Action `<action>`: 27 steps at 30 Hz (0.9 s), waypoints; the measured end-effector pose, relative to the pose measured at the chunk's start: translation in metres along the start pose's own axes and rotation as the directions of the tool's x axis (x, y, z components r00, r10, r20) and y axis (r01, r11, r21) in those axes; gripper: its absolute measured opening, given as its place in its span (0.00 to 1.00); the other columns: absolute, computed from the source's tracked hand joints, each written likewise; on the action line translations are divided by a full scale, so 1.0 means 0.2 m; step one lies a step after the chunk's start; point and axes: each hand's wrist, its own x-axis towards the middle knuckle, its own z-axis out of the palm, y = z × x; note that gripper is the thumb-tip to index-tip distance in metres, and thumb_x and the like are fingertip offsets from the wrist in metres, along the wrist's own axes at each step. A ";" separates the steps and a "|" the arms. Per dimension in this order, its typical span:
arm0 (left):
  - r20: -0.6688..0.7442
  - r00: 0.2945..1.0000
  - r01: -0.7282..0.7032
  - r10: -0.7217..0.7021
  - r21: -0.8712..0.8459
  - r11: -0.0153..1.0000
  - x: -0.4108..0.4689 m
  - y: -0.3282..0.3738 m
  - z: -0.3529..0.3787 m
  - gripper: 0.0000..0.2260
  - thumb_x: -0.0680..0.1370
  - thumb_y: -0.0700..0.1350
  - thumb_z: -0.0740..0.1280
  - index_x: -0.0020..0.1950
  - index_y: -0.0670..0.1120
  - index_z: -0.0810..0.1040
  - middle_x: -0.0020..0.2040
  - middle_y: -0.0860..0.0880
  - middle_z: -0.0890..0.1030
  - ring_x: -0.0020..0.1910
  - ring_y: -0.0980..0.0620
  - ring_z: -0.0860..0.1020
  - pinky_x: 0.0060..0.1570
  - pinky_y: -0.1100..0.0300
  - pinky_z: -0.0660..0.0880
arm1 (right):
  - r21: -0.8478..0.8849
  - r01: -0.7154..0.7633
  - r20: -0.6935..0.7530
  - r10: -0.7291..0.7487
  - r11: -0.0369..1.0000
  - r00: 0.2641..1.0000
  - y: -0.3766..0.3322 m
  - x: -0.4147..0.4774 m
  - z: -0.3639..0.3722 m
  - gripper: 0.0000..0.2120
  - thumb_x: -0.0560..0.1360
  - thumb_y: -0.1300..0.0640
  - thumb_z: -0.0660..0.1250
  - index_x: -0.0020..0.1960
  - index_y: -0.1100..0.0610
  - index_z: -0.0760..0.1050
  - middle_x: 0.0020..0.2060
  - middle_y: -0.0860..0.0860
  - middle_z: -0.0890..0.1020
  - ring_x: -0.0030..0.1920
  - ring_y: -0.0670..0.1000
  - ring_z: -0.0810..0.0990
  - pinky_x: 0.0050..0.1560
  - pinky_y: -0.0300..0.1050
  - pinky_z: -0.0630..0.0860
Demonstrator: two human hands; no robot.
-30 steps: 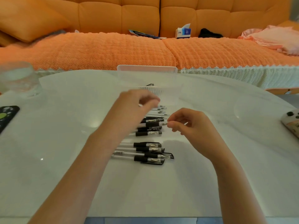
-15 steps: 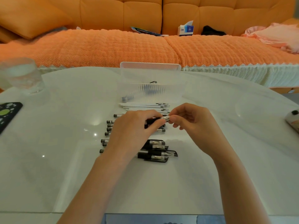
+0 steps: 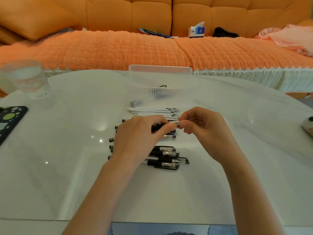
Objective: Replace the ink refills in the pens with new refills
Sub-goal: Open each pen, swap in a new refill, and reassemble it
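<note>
Gripping one pen (image 3: 163, 125), left hand (image 3: 138, 133) and right hand (image 3: 201, 124) share it

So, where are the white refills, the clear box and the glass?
white refills (image 3: 149, 111): head view, middle of the bundle.
clear box (image 3: 160, 68): head view, far rim.
glass (image 3: 27, 80): head view, side wall.

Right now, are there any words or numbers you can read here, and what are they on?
Nothing reads clearly.
Tissue box: dark marks on its white side, too blurred to read.
Pens on the table: any print too small to read.
Booklet on the sofa: coloured cover, no letters legible.
</note>
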 end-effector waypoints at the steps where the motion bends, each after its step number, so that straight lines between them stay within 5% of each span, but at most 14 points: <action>1: -0.007 1.000 0.002 -0.002 0.002 1.000 0.00 0.00 -0.01 0.19 0.71 0.69 0.55 0.45 0.60 0.79 0.34 0.57 0.80 0.33 0.58 0.75 0.30 0.67 0.64 | 0.009 0.005 -0.005 -0.005 1.000 1.000 0.00 0.00 0.00 0.04 0.74 0.63 0.68 0.43 0.55 0.79 0.34 0.49 0.82 0.35 0.45 0.79 0.41 0.36 0.77; 7: 0.131 0.991 0.035 -0.035 0.003 0.999 -0.01 -0.02 -0.04 0.15 0.70 0.68 0.62 0.51 0.61 0.75 0.33 0.61 0.73 0.30 0.64 0.69 0.30 0.68 0.60 | -0.098 -0.041 -0.004 0.041 0.994 0.999 0.02 0.00 -0.02 0.03 0.73 0.60 0.70 0.43 0.53 0.79 0.36 0.48 0.82 0.37 0.45 0.80 0.41 0.42 0.76; 10: 0.210 0.976 0.066 -0.061 -0.017 0.998 -0.01 -0.05 -0.07 0.14 0.71 0.64 0.65 0.53 0.62 0.70 0.41 0.61 0.75 0.35 0.65 0.71 0.34 0.68 0.64 | -0.157 -0.077 0.002 0.079 0.985 0.997 0.04 -0.01 -0.05 0.02 0.73 0.55 0.70 0.42 0.49 0.79 0.37 0.44 0.82 0.39 0.42 0.77 0.39 0.34 0.73; 14: 0.213 0.973 0.110 -0.084 -0.113 0.987 -0.01 -0.08 -0.09 0.10 0.76 0.56 0.66 0.52 0.58 0.68 0.52 0.57 0.79 0.47 0.55 0.78 0.48 0.57 0.74 | -0.272 -0.098 0.108 0.132 0.957 0.985 0.05 -0.03 -0.02 0.03 0.70 0.54 0.73 0.39 0.48 0.80 0.36 0.45 0.80 0.35 0.42 0.73 0.35 0.29 0.68; 19: 0.199 0.978 0.096 -0.067 -0.136 0.986 -0.01 -0.08 -0.08 0.07 0.76 0.53 0.67 0.48 0.58 0.68 0.47 0.57 0.80 0.40 0.56 0.78 0.49 0.51 0.77 | -0.316 -0.105 0.180 0.168 0.943 0.969 0.05 -0.03 0.02 0.05 0.68 0.55 0.75 0.40 0.48 0.80 0.34 0.45 0.78 0.36 0.42 0.73 0.36 0.31 0.69; 27: 0.180 0.983 0.053 -0.029 -0.131 0.990 -0.01 -0.07 -0.09 0.06 0.74 0.51 0.70 0.45 0.58 0.73 0.43 0.61 0.77 0.43 0.62 0.76 0.40 0.71 0.68 | -0.161 -0.063 0.063 0.074 0.985 0.995 0.02 -0.01 0.01 0.05 0.68 0.47 0.73 0.43 0.46 0.81 0.37 0.44 0.81 0.35 0.40 0.74 0.35 0.28 0.68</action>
